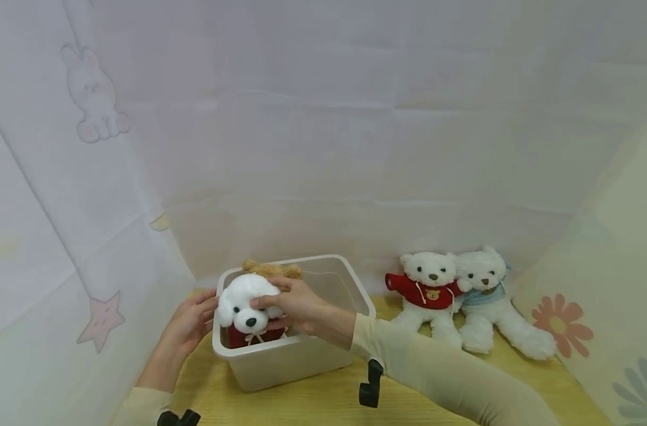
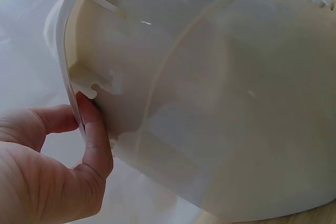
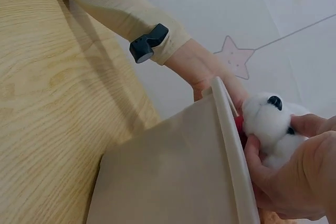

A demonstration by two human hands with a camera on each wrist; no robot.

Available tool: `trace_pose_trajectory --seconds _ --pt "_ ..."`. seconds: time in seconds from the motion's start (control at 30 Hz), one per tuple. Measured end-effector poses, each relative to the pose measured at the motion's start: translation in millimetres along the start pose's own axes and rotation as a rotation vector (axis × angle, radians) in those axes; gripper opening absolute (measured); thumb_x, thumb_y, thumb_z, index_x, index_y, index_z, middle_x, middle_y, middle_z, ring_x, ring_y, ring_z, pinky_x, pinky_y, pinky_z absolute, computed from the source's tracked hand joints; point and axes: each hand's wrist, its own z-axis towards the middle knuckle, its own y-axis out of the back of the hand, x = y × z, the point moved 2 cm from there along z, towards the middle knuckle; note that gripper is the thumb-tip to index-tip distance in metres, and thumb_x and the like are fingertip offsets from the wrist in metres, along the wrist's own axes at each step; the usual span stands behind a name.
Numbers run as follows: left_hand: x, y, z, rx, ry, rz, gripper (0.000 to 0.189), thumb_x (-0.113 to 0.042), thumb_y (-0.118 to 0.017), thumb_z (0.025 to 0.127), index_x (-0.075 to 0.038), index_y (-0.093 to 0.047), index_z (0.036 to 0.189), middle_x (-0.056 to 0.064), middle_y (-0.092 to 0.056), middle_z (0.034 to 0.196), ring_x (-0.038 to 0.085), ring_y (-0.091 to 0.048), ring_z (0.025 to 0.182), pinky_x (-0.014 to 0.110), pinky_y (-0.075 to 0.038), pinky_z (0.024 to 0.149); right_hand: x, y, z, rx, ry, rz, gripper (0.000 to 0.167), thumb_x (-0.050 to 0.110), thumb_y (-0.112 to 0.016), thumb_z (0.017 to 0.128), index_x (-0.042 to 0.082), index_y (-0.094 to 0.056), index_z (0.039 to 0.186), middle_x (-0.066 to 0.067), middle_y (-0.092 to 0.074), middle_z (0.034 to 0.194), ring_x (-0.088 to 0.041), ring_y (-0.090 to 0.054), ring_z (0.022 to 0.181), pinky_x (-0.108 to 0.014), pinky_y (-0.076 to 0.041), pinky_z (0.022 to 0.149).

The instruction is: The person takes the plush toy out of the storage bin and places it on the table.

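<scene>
A white plush dog [image 1: 250, 312] in a red top sits upright at the left end of a translucent white plastic bin [image 1: 296, 356], its head above the rim. My right hand [image 1: 301, 305] holds the dog's head from the side, with the thumb on its face near the eye. In the right wrist view the fingers curl round the fluffy white head [image 3: 269, 124] just over the bin's edge. At the bin's left end, my left hand [image 1: 189, 318] pinches the rim; the left wrist view shows the hand [image 2: 58, 156] with the rim between its digits.
Behind the dog, a brown plush toy [image 1: 272, 270] shows inside the bin. To the right, a white bear in a red hoodie [image 1: 430, 290] leans beside a white bear in light blue [image 1: 485, 290]. A wood-grain table [image 1: 280, 405] meets printed cloth walls [image 1: 312, 148].
</scene>
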Motion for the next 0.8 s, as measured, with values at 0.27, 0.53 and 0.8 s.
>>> trace_pose_trajectory --seconds 0.27,0.53,0.8 --pt "-2.7 -4.6 8.3 0.051 -0.016 0.036 0.054 -0.012 -0.057 0.105 0.012 -0.033 0.147 0.000 -0.068 0.108 0.013 -0.066 0.099 0.034 -0.054 0.087 15.4 14.1 -6.1 -0.041 -0.013 0.106 0.063 0.008 -0.082 0.086 0.007 -0.056 0.143 -0.017 -0.058 0.125 -0.035 -0.066 0.101 -0.051 -0.058 0.079" --pt "-0.7 -1.0 5.2 0.056 0.012 0.061 0.056 -0.012 -0.057 0.105 0.012 -0.029 0.147 -0.002 -0.063 0.111 0.013 -0.065 0.102 0.034 -0.053 0.088 35.7 21.5 -7.2 -0.093 -0.037 0.246 0.047 0.009 -0.078 0.088 0.006 -0.064 0.133 -0.020 -0.058 0.124 -0.035 -0.061 0.108 -0.047 -0.057 0.082" --pt "-7.0 2.4 -4.8 0.076 -0.014 0.043 0.060 -0.010 -0.054 0.106 0.013 -0.021 0.150 -0.004 -0.065 0.108 0.009 -0.065 0.099 0.032 -0.053 0.089 82.6 32.5 -26.3 -0.032 0.021 0.345 0.047 0.012 -0.072 0.094 0.007 -0.058 0.138 -0.021 -0.051 0.132 -0.036 -0.059 0.113 -0.045 -0.055 0.087"
